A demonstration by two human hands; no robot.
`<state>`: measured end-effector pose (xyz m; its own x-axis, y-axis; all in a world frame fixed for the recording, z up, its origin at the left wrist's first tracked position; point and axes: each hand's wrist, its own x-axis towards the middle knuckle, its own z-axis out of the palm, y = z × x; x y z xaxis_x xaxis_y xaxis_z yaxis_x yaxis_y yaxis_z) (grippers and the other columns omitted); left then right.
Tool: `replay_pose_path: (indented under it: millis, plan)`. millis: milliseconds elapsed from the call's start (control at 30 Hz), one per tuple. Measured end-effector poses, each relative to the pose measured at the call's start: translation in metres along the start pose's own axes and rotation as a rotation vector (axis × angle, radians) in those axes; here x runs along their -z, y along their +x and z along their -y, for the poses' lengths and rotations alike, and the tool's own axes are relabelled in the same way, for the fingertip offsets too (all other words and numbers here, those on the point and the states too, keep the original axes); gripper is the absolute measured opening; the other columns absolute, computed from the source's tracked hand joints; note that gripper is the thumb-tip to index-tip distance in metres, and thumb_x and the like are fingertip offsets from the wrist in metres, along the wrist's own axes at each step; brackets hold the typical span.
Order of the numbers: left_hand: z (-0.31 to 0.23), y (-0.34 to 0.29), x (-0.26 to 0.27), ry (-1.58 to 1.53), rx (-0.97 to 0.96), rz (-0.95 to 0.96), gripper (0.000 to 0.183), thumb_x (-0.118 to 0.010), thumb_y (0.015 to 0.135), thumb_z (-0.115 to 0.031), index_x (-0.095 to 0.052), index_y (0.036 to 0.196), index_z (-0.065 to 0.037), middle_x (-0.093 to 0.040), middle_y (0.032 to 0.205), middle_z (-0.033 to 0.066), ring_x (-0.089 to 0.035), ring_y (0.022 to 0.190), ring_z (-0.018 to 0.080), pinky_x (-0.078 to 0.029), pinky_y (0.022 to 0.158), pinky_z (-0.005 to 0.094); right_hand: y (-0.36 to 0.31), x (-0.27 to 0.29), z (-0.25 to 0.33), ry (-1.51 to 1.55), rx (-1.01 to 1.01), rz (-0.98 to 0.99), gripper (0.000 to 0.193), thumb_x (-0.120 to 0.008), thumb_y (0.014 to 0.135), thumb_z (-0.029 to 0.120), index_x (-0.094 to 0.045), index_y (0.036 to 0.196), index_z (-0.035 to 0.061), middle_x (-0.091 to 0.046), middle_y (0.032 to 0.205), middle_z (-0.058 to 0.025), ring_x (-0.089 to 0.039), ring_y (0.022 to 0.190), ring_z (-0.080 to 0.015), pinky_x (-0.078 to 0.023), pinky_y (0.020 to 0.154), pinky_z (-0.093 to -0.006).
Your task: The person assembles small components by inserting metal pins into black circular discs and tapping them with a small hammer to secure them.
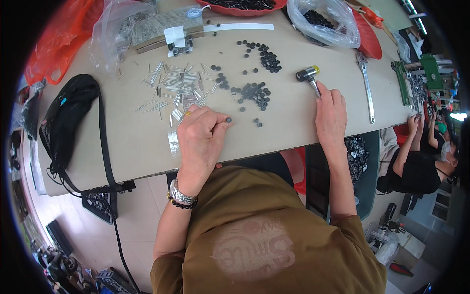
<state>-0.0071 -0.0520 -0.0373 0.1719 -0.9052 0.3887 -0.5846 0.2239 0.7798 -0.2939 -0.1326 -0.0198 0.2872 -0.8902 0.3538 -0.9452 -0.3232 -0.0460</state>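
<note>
My left hand (pixel 201 133) rests near the table's front edge, thumb and forefinger pinched on a small dark round piece (pixel 228 119). My right hand (pixel 331 115) grips the handle of a small two-faced mallet (pixel 308 74), its head black on one side and yellow on the other. Beyond my left hand lies a loose pile of thin metal pins (pixel 182 81). Between the hands, many small black round pieces (pixel 254 93) are scattered, with another cluster (pixel 270 61) farther back. Two of these pieces (pixel 258 122) lie just right of my left fingertips.
A wrench (pixel 365 88) lies right of the mallet. At the back are a wooden block (pixel 169 32), a red tray (pixel 245 10) and a plastic bag of black parts (pixel 325 22). A black pouch (pixel 71 117) with a strap is on the left. Other people (pixel 416 157) work at far right.
</note>
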Motion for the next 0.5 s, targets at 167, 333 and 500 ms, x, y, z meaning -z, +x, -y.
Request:
replay_pose_path:
  millis: [167, 333, 500]
  plan:
    - [0.006, -0.002, 0.003, 0.001, 0.015, 0.008, 0.008, -0.076, 0.074, 0.007, -0.071, 0.077, 0.001, -0.062, 0.068, 0.0111, -0.055, 0.066, 0.0262, -0.046, 0.068, 0.0359, 0.004, 0.039, 0.049, 0.433, 0.246, 0.099, 0.054, -0.06, 0.09, -0.004, -0.057, 0.143, 0.0057, -0.056, 0.097, -0.0139, -0.062, 0.079, -0.0332, -0.056, 0.07, -0.0433]
    - [0.004, 0.001, 0.004, 0.036, 0.006, 0.002, 0.009, -0.075, 0.072, 0.007, -0.07, 0.075, 0.001, -0.063, 0.069, 0.012, -0.056, 0.065, 0.0282, -0.047, 0.068, 0.0374, 0.001, 0.069, 0.087, 0.545, 0.4, 0.306, 0.062, -0.061, 0.086, -0.004, -0.054, 0.147, 0.0047, -0.055, 0.095, -0.0122, -0.063, 0.075, -0.0318, -0.057, 0.062, -0.0416]
    - [0.001, 0.001, 0.003, 0.039, 0.02, 0.01, 0.009, -0.076, 0.072, 0.007, -0.07, 0.075, 0.001, -0.064, 0.069, 0.012, -0.057, 0.064, 0.0298, -0.047, 0.068, 0.0379, -0.001, 0.057, 0.093, 0.454, 0.444, 0.373, 0.061, -0.061, 0.086, -0.002, -0.053, 0.146, 0.0036, -0.054, 0.095, -0.0116, -0.064, 0.075, -0.0306, -0.058, 0.063, -0.0409]
